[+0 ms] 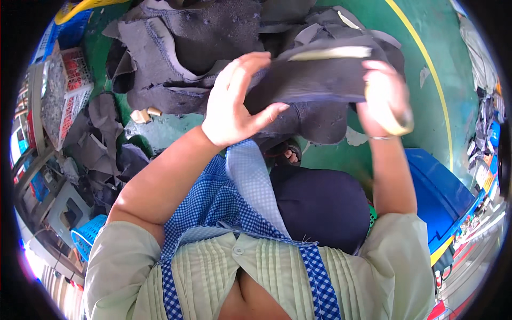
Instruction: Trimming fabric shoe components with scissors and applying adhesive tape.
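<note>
A bundle of dark grey fabric pieces (320,77) is lifted in front of me, smeared by motion. Along its upper side runs a cream tape strip (341,53). My left hand (234,101) is at the bundle's left end, its thumb spread away from the fingers; whether it touches the bundle I cannot tell. At the right end, my blurred right hand (385,93) curls around a cream ring that looks like a roll of tape (402,127). Beyond and beneath the bundle lie more dark grey fabric pieces (218,34) with rough, fuzzy edges.
Green floor (421,90) with a curved yellow line shows at right. A blue bin (434,186) stands by my right arm. To the left are crates (74,80), fabric scraps (106,122), small cardboard-coloured pieces (141,115), a grey stool (69,210) and a blue basket (88,234).
</note>
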`<move>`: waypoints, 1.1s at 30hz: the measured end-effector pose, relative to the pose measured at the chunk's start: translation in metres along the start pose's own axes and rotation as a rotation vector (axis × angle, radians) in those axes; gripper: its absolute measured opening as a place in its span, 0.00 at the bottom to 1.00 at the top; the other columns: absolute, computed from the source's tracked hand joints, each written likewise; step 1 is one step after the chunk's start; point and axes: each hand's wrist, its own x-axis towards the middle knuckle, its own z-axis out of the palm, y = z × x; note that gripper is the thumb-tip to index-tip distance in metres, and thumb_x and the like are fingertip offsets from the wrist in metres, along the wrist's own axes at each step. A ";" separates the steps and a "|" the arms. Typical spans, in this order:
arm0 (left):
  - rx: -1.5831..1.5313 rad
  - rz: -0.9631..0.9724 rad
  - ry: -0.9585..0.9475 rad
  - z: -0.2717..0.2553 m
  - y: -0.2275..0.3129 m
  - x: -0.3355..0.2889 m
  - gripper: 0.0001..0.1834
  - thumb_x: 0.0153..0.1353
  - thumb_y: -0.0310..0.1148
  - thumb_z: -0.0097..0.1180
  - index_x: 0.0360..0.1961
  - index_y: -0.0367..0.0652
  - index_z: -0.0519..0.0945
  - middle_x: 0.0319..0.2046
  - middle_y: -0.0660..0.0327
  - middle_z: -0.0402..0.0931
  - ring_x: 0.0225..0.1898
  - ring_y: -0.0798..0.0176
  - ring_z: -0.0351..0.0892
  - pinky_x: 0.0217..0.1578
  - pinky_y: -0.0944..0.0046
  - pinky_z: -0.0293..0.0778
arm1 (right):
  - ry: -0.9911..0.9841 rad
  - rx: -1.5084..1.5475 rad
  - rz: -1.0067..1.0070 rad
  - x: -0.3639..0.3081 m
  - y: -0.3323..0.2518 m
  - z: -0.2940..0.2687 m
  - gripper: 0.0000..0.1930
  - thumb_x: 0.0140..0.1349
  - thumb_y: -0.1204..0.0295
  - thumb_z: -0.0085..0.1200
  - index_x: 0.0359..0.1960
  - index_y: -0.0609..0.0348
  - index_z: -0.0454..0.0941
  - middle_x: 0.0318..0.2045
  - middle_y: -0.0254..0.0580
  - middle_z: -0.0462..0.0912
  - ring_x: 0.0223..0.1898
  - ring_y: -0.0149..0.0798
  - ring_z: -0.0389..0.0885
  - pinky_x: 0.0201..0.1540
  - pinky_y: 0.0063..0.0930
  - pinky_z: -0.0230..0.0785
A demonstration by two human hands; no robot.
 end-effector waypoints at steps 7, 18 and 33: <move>0.473 -0.355 -0.760 0.073 -0.063 -0.088 0.36 0.51 0.39 0.61 0.60 0.40 0.62 0.66 0.48 0.52 0.67 0.47 0.52 0.61 0.52 0.60 | -0.262 -0.620 0.009 0.006 0.035 -0.026 0.25 0.37 0.62 0.69 0.38 0.57 0.74 0.51 0.40 0.73 0.51 0.45 0.71 0.54 0.43 0.61; 0.321 -0.332 -0.378 0.056 -0.059 -0.071 0.36 0.45 0.43 0.67 0.55 0.44 0.67 0.56 0.56 0.64 0.57 0.51 0.64 0.57 0.53 0.63 | -0.397 -0.079 -0.049 -0.063 0.008 0.098 0.07 0.43 0.77 0.52 0.26 0.55 0.70 0.33 0.39 0.74 0.35 0.43 0.74 0.37 0.35 0.70; 0.004 -0.580 -0.568 0.035 -0.034 -0.106 0.20 0.53 0.48 0.60 0.35 0.40 0.80 0.34 0.53 0.77 0.40 0.53 0.77 0.40 0.59 0.74 | -0.545 0.754 0.491 -0.066 -0.057 0.081 0.56 0.29 0.51 0.75 0.65 0.55 0.62 0.27 0.35 0.65 0.30 0.33 0.64 0.35 0.25 0.63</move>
